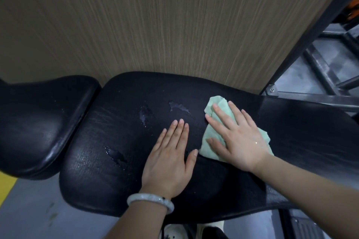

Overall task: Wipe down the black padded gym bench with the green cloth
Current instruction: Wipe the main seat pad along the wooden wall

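Head view, looking down on the black padded bench [120, 176]. Long back pad runs roughly 9 to 3 across the frame, a separate seat pad [38, 122] sits at its 9 o'clock end.

Right hand [237, 139] is flat on the green cloth [217, 106], palm down, fingers straight and spread apart, pressing it onto the pad. Not curled round it, no pinch. Cloth is bunched under the palm. It sticks out past the fingertips toward 11 o'clock, shows between the thumb and index finger at about 8 o'clock of the hand, and a strip pokes out on the 3 o'clock side near the wrist. The cloth lies right of pad centre.

Left hand [171, 161] is flat on the bare pad just at 9 o'clock of the cloth, fingers straight and held together, thumb out toward the cloth's lower corner; whether thumb and cloth touch, can't tell. It holds nothing. White bangle [149, 203] on the left wrist.

Wet patches on the pad: two [144, 113] at 11–12 o'clock of the left fingertips, one [116, 155] at 9 o'clock of the left hand. All apart from the cloth.

Wood-grain panel [155, 25] behind the bench at 12 o'clock, dark metal frame [320, 68] at 2 o'clock, grey floor [29, 209] at 7 o'clock.
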